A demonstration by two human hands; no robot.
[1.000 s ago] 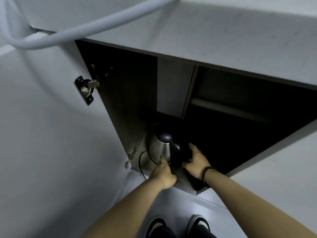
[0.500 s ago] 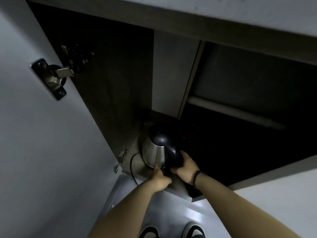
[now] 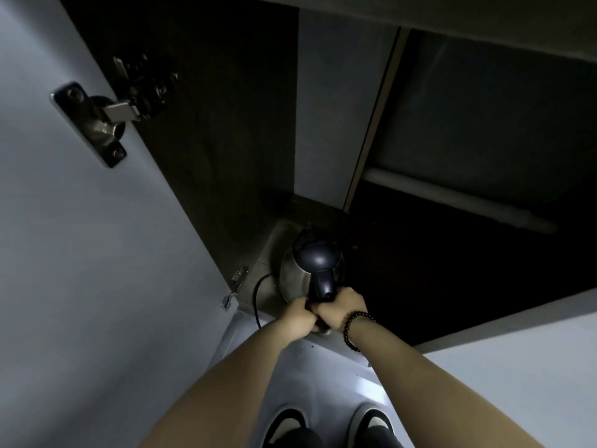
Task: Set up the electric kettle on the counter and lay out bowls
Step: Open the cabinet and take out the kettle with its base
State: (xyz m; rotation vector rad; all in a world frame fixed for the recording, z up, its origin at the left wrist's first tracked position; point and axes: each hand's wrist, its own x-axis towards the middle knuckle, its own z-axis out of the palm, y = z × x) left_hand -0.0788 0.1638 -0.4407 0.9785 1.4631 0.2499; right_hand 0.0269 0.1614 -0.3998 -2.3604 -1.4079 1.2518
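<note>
A steel electric kettle (image 3: 292, 276) with a dark lid and dark handle stands at the front edge of a low cabinet's floor (image 3: 277, 231), its handle turned toward me. My right hand (image 3: 344, 307), a bead bracelet on its wrist, grips the handle. My left hand (image 3: 298, 316) is pressed against the right one, its fingers curled round the bottom of the handle near the kettle's base. A black cord (image 3: 256, 295) loops from the base over the cabinet edge. No bowls are in sight.
The white cabinet door (image 3: 80, 253) stands open on the left, with a metal hinge (image 3: 97, 121) on it. The dark cabinet has an upright divider (image 3: 371, 124) and a pale pipe (image 3: 452, 195) at the back right. My shoes (image 3: 284, 425) are on the floor below.
The kettle has turned so its handle faces me and has come nearer the cabinet's front edge. Both hands have closed together on the handle. My view has moved closer.
</note>
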